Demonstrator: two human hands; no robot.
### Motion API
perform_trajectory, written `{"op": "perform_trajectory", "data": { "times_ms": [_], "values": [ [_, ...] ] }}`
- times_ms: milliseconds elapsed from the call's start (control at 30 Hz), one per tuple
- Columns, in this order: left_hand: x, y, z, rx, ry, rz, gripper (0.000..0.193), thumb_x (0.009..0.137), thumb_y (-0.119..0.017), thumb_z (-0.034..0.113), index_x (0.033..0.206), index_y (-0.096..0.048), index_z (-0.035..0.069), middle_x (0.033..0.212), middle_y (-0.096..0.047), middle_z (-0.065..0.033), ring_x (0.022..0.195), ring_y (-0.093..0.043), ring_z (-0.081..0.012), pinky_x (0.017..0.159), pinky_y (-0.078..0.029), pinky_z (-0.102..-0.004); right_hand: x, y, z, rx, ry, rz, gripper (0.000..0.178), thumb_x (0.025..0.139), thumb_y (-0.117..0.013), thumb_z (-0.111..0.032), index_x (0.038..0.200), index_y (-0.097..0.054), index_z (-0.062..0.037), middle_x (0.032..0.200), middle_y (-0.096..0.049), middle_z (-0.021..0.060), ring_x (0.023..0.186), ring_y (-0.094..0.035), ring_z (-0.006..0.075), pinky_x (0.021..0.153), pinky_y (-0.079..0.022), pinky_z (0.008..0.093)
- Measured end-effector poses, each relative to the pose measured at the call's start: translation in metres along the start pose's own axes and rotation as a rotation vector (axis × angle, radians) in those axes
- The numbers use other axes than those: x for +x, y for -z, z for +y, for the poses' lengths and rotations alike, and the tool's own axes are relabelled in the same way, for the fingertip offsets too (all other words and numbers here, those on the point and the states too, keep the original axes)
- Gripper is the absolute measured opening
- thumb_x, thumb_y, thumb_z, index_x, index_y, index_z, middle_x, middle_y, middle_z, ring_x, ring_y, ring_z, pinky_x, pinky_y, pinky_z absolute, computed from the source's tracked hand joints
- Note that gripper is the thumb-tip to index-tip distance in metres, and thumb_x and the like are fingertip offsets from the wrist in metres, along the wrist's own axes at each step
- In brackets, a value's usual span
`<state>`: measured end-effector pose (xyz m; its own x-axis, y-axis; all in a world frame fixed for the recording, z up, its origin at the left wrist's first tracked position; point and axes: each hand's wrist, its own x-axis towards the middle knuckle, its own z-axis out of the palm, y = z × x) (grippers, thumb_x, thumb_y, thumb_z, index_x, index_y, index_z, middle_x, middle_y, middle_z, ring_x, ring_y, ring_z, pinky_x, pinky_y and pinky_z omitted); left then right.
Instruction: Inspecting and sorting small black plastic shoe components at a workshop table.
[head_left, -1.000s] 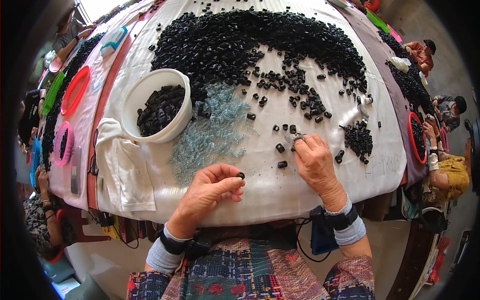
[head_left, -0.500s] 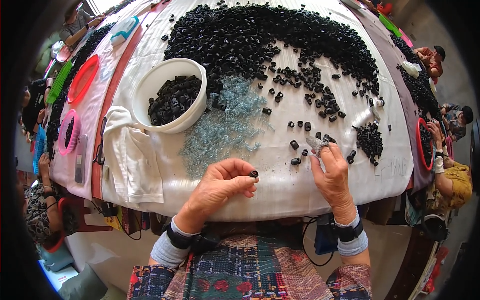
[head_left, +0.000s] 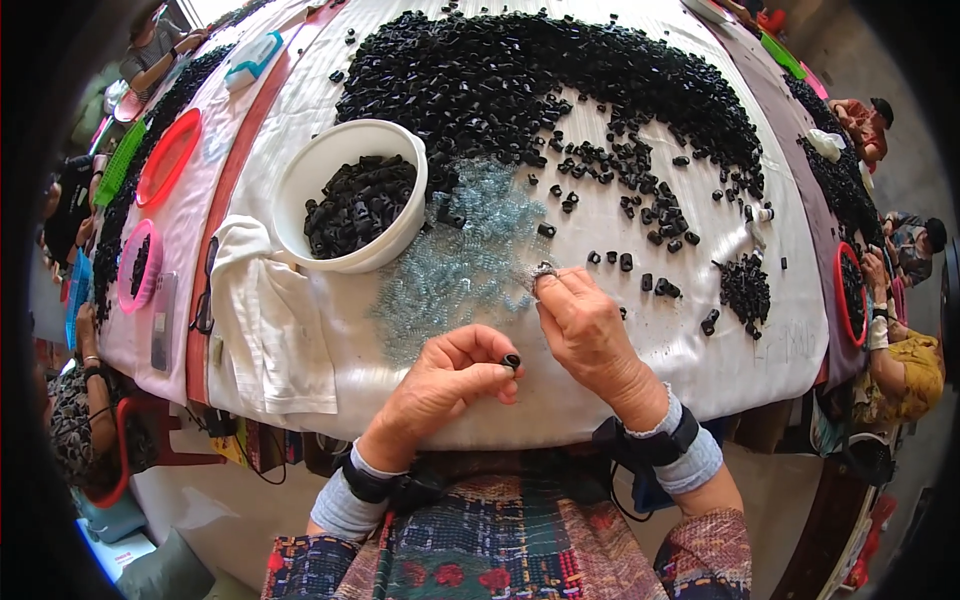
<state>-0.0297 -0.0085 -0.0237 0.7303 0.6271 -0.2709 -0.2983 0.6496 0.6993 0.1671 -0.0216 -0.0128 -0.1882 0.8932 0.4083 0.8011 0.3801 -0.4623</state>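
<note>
My left hand (head_left: pixel 430 385) pinches a small black cord-lock barrel (head_left: pixel 511 360), its round opening facing up, near the front of the table. To its right and a little farther off, my right hand (head_left: pixel 595 335) has its fingertips closed at the edge of a pile of thin bluish metal springs (head_left: pixel 430 275). A worn grey cover (head_left: pixel 543 270) wraps one of its fingertips. What those fingers hold, if anything, is hidden. Loose black barrels (head_left: pixel 626 262) lie beyond that hand, and a small heap of slimmer black pieces (head_left: pixel 745 288) sits farther right.
A white bowl (head_left: pixel 405 238) of black parts stands left of the springs. Behind spreads a large heap of black parts (head_left: pixel 450 90). A white cloth (head_left: pixel 275 330) lies at the left, near a phone (head_left: pixel 162 330) and baskets. Other people work at both sides.
My right hand has moved left, from the loose black barrels to the edge of the springs. The left hand keeps its barrel in nearly the same place.
</note>
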Motion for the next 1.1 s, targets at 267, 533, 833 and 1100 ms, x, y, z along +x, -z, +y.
{"op": "perform_trajectory", "data": {
  "times_ms": [267,533,833,1100],
  "values": [
    [0.000,0.002,0.000,-0.055,0.011,-0.022,0.014,0.085,-0.059,0.000,0.099,-0.057,0.001,0.090,-0.062,-0.0073,0.076,-0.061,-0.0126,0.071,-0.051,-0.0260,-0.006,-0.003,0.001,-0.131,0.082,-0.048,0.025,0.070,-0.056,0.000,0.094,-0.058,0.0000,0.089,-0.057,0.0160,0.083,-0.055,0.0320,0.073,-0.048,0.0378],
    [-0.001,0.002,0.000,-0.041,0.018,-0.020,0.014,0.085,-0.059,0.001,0.099,-0.057,0.001,0.090,-0.063,-0.0074,0.076,-0.061,-0.0128,0.072,-0.052,-0.0264,-0.020,0.010,-0.001,0.054,-0.098,0.025,0.026,0.069,-0.058,0.008,0.094,-0.056,0.0029,0.087,-0.054,0.0188,0.080,-0.055,0.0374,0.070,-0.047,0.0406],
    [-0.001,-0.003,0.000,-0.006,0.013,0.015,0.015,0.086,-0.060,0.004,0.100,-0.057,0.000,0.090,-0.064,-0.0078,0.076,-0.062,-0.0127,0.072,-0.052,-0.0264,-0.026,0.023,0.005,0.168,-0.164,0.141,0.024,0.075,-0.059,0.009,0.098,-0.059,0.0024,0.083,-0.059,0.0141,0.069,-0.059,0.0260,0.059,-0.047,0.0327],
    [0.001,-0.002,-0.002,-0.002,0.008,0.017,0.015,0.086,-0.060,0.003,0.100,-0.057,0.000,0.090,-0.064,-0.0086,0.076,-0.063,-0.0133,0.072,-0.053,-0.0269,-0.035,0.024,0.011,0.083,-0.180,0.152,0.024,0.071,-0.060,0.011,0.094,-0.060,0.0042,0.081,-0.057,0.0158,0.073,-0.054,0.0330,0.064,-0.045,0.0383]
  ]
}}
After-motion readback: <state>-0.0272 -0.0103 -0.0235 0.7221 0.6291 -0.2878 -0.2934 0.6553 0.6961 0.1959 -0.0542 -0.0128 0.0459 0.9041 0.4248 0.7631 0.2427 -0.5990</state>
